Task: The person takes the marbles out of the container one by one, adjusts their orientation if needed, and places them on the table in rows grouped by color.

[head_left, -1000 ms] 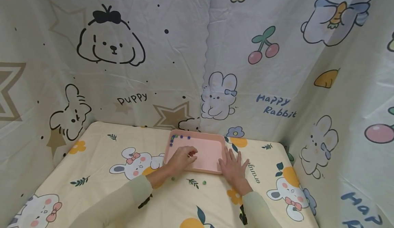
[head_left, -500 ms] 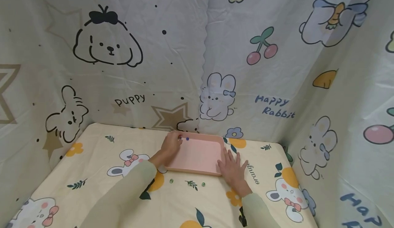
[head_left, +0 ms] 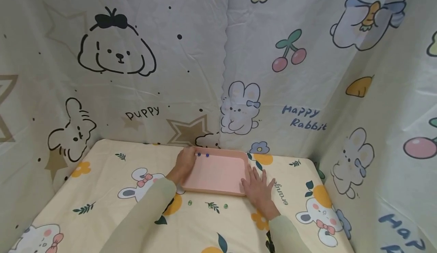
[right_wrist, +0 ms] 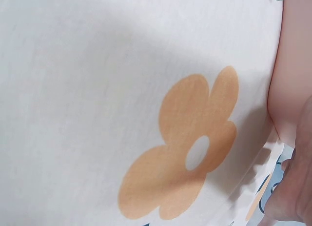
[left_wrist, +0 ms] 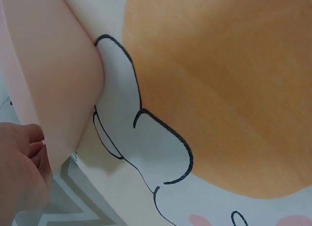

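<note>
A pink tray (head_left: 218, 173) stands on the patterned cloth. My left hand (head_left: 185, 162) is at its back left corner, with fingers bent at the rim in the left wrist view; I cannot tell whether they hold anything. Just right of that hand, a dark blue marble (head_left: 199, 154) and another blue marble (head_left: 207, 155) lie along the tray's back edge. The corner itself is hidden. My right hand (head_left: 258, 188) lies with straight, spread fingers at the tray's right side, fingertips right at its rim.
In front of the tray, a green glass marble (head_left: 189, 203), a second green marble (head_left: 210, 205) and a third green marble (head_left: 225, 206) lie on the cloth (head_left: 191, 230). Printed curtains (head_left: 191, 86) rise behind and at both sides.
My left hand has moved from over the tray's front left part to its back left corner, covering marbles that showed there. The right hand stays in place.
</note>
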`<state>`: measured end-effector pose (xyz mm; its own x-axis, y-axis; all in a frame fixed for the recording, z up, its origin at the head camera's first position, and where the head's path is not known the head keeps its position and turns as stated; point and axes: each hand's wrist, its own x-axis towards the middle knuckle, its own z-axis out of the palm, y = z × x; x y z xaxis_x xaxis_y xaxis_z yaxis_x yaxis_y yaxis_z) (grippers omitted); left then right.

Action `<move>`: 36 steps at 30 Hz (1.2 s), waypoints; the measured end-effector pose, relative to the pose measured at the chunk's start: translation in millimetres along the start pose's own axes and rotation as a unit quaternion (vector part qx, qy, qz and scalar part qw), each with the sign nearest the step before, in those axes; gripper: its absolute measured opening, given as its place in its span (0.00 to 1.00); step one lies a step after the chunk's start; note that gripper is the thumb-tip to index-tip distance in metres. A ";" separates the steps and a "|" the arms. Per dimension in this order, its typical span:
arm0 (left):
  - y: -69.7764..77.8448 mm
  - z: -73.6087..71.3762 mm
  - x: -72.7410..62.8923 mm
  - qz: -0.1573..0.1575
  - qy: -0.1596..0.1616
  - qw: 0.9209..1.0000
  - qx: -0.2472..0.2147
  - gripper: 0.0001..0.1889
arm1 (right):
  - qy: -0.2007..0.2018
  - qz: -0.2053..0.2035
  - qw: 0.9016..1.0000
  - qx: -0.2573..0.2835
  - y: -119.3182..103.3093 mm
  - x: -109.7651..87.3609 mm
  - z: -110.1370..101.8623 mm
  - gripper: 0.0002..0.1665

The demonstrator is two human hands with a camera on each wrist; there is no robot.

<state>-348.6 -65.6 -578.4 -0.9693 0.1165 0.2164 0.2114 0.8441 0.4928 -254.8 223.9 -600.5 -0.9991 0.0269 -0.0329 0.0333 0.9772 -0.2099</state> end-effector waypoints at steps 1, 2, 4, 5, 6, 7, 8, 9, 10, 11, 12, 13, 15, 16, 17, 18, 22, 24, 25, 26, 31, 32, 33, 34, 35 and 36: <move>-0.2 0.9 -0.4 0.005 0.002 1.000 0.010 0.06 | -0.001 0.000 1.000 -0.001 0.0 -0.7 0.0 0.42; -0.3 1.7 -0.4 0.007 0.002 1.000 0.018 0.07 | -0.002 0.001 1.000 -0.002 0.0 -1.2 0.0 0.42; -0.5 2.9 -0.3 0.012 0.005 0.999 0.034 0.08 | 0.002 -0.001 1.000 -0.001 -0.4 -2.3 -0.2 0.42; -0.5 3.4 -0.1 0.015 0.005 0.999 0.040 0.08 | 0.004 -0.002 1.000 0.001 -0.6 -2.6 0.0 0.42; -0.5 3.6 0.2 0.018 0.006 0.999 0.046 0.08 | 0.006 -0.003 1.000 0.001 -0.9 -2.9 0.1 0.42; -0.5 3.4 0.5 0.020 0.005 0.998 0.051 0.09 | 0.007 -0.003 1.000 0.001 -1.3 -3.2 0.3 0.42; -0.2 3.3 0.8 0.020 0.001 0.998 0.058 0.09 | 0.006 -0.002 1.000 0.000 -1.7 -3.6 0.8 0.42; 0.0 3.1 1.1 0.022 -0.001 0.998 0.067 0.09 | 0.005 -0.002 1.000 0.001 -2.2 -4.1 1.2 0.42; 0.4 2.9 1.5 0.022 -0.006 0.997 0.077 0.09 | 0.004 -0.001 1.000 0.003 -2.8 -4.5 1.6 0.42; 0.8 2.7 1.9 0.021 -0.009 0.996 0.087 0.09 | 0.005 -0.003 1.000 0.004 -3.3 -5.1 1.9 0.42; 1.2 2.7 2.5 0.021 -0.011 0.995 0.099 0.09 | 0.006 -0.005 1.000 0.006 -3.9 -5.6 1.9 0.42; 1.8 2.8 3.1 0.020 -0.014 0.994 0.110 0.08 | 0.006 -0.004 1.000 0.006 -4.4 -6.0 2.1 0.42; 2.7 3.8 4.3 0.018 -0.017 0.991 0.132 0.07 | 0.009 -0.004 1.000 0.010 -5.3 -6.6 1.5 0.42; 3.1 4.5 4.9 0.017 -0.019 0.990 0.139 0.07 | 0.011 -0.004 1.000 0.010 -5.5 -6.7 1.3 0.42; 3.3 5.3 5.3 0.017 -0.019 0.989 0.148 0.06 | 0.013 -0.005 1.000 0.011 -5.6 -6.8 1.2 0.42; 3.4 6.2 5.7 0.017 -0.020 0.988 0.154 0.06 | 0.013 -0.004 1.000 0.010 -5.6 -6.7 1.3 0.42; 2.7 10.5 6.4 0.022 -0.022 0.985 0.168 0.06 | 0.007 -0.001 1.000 -0.001 -5.2 -5.7 2.5 0.42; 2.2 11.7 6.8 0.025 -0.016 0.985 0.169 0.06 | 0.005 -0.002 1.000 -0.004 -5.0 -4.8 3.4 0.42; 2.0 12.1 7.2 0.026 -0.012 0.985 0.168 0.06 | 0.005 -0.003 1.000 -0.005 -5.0 -4.6 3.5 0.42; 1.9 12.1 7.7 0.025 -0.008 0.986 0.164 0.06 | 0.005 -0.003 1.000 -0.005 -5.1 -4.4 3.5 0.42; 2.3 9.5 10.8 -0.001 -0.003 0.996 0.088 0.06 | 0.009 -0.003 1.000 -0.012 -3.0 -3.2 1.7 0.42; 3.3 7.9 11.1 -0.008 -0.006 0.998 0.062 0.06 | 0.008 -0.002 1.000 -0.016 -2.0 -2.6 0.8 0.42; 4.3 6.4 11.2 -0.015 -0.010 0.999 0.036 0.07 | 0.009 -0.003 1.000 -0.020 -0.5 -1.7 0.4 0.41; 4.6 3.7 10.0 -0.021 -0.011 1.000 0.011 0.07 | 0.006 -0.003 1.000 -0.022 -0.5 -1.5 1.0 0.41; 4.8 1.2 8.7 -0.025 -0.012 1.000 -0.011 0.07 | 0.005 -0.003 1.000 -0.025 -0.8 -1.5 1.4 0.41; 4.9 -0.8 7.2 -0.028 -0.015 0.999 -0.032 0.08 | 0.004 -0.004 1.000 -0.026 -1.1 -1.4 2.1 0.42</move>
<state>-354.4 -61.0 -573.8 -0.9830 0.0869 0.1616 0.1635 0.8145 0.5567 -253.4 222.4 -602.3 -0.9995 0.0204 -0.0240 0.0240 0.9869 -0.1598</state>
